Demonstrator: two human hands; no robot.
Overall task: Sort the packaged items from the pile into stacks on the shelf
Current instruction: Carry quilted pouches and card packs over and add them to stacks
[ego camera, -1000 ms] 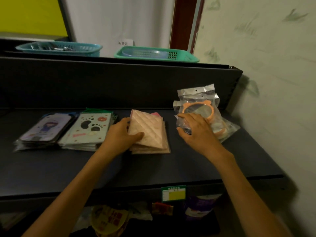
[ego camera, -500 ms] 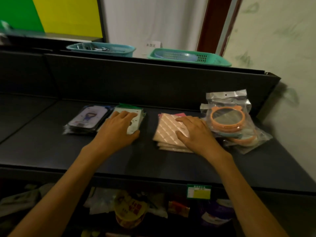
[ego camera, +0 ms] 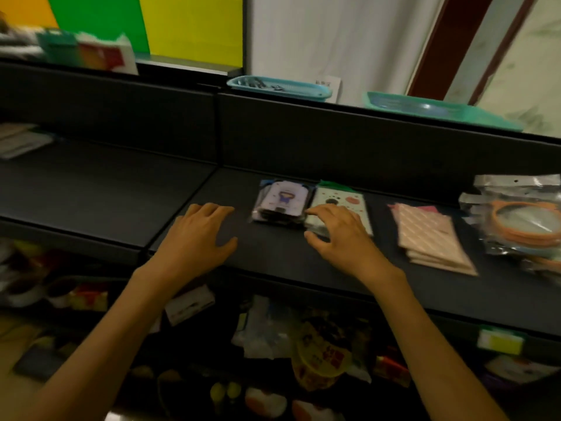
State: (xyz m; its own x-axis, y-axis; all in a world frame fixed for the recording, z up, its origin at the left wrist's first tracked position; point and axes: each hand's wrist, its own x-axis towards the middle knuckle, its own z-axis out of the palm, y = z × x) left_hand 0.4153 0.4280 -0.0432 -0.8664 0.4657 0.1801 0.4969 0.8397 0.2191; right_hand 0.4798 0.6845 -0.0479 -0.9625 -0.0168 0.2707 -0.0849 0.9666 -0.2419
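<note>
Four stacks lie in a row on the dark shelf. From left: purple cartoon-print packets, white paw-print packets, pink quilted packets, and clear bags with orange rings at the right edge. My left hand hovers flat over bare shelf left of the purple stack, fingers spread, holding nothing. My right hand rests with loosely bent fingers on the near end of the white paw-print stack, its fingertips by the purple stack's corner.
Two teal baskets sit on the top ledge behind. A lower shelf holds a jumble of packaged goods. More packets lie far left. A yellow price tag hangs on the shelf's front edge.
Both hands have shifted left along the row: the left came off the white paw-print stack onto bare shelf, the right left the pink quilted stack for the paw-print stack. The view swung left.
</note>
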